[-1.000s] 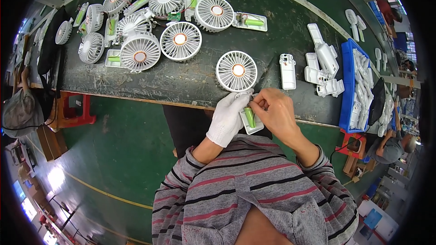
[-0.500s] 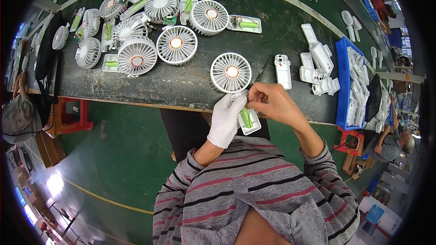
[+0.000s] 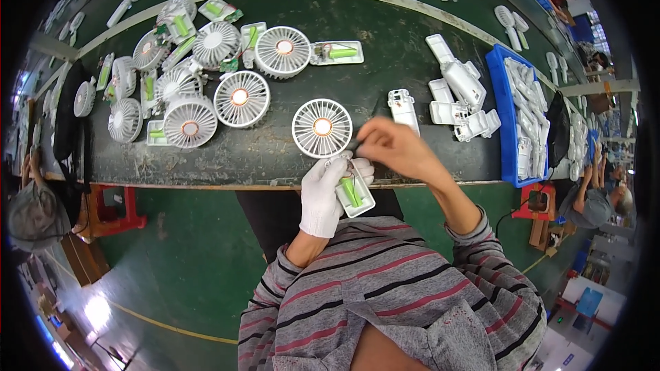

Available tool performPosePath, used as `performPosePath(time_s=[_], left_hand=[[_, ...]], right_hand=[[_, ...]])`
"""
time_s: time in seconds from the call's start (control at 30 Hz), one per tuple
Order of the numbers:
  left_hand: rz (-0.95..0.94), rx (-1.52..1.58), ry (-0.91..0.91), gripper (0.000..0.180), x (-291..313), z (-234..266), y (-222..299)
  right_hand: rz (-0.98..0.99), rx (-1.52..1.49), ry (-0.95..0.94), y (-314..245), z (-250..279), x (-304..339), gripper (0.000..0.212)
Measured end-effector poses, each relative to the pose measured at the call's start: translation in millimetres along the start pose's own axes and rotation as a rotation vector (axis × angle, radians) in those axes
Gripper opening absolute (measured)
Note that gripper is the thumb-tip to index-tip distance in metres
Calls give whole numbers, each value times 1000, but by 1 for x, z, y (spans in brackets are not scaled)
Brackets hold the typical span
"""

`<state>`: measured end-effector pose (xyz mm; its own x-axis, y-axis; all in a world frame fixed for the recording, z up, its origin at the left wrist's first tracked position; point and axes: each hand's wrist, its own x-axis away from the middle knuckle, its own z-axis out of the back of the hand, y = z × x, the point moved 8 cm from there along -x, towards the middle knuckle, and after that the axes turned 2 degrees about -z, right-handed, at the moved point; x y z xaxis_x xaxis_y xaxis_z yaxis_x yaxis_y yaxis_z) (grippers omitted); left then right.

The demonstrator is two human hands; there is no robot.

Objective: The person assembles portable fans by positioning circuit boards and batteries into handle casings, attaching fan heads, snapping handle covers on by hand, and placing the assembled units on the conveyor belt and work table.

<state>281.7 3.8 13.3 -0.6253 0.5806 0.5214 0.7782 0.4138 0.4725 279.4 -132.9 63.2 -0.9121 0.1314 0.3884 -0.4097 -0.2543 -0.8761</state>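
My left hand [image 3: 320, 196], in a white glove, is closed around the neck of a small white handheld fan [image 3: 322, 108]. Its round head lies grille up near the table's front edge. The fan's opened handle shell [image 3: 363, 207] points toward me, with a green battery cell [image 3: 351, 192] and thin wires in it. Bare and slightly blurred, my right hand [image 3: 395, 150] hovers just right of the fan head, apart from the handle. Its thumb and forefinger are pinched together; whatever may be between them is too small to make out.
Several fans with exposed batteries [image 3: 242, 98] are heaped on the dark table [image 3: 254, 158] at left. White shell parts [image 3: 403, 108] and a pile of housings [image 3: 462, 82] lie at right, beside a blue bin [image 3: 507, 158] of white parts. Co-workers sit at both sides.
My right hand has drawn away from the fan's neck toward the right. My left hand keeps its grip on the fan. The whole view has shifted, so the table appears lower and further left.
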Motion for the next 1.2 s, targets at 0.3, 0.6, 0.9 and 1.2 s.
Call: performPosePath(time_s=[0.3, 0.6, 0.9, 1.2], left_hand=[[-46, 172, -34, 22, -10, -3, 6], [-147, 201, 2, 25, -14, -5, 3], [-206, 334, 13, 27, -31, -14, -3], [-231, 479, -38, 24, -39, -19, -2]], right_hand=[[232, 874, 618, 0, 59, 21, 46], [184, 704, 585, -8, 57, 22, 57], [244, 570, 491, -29, 49, 36, 59], [379, 656, 509, -65, -8, 40, 51]])
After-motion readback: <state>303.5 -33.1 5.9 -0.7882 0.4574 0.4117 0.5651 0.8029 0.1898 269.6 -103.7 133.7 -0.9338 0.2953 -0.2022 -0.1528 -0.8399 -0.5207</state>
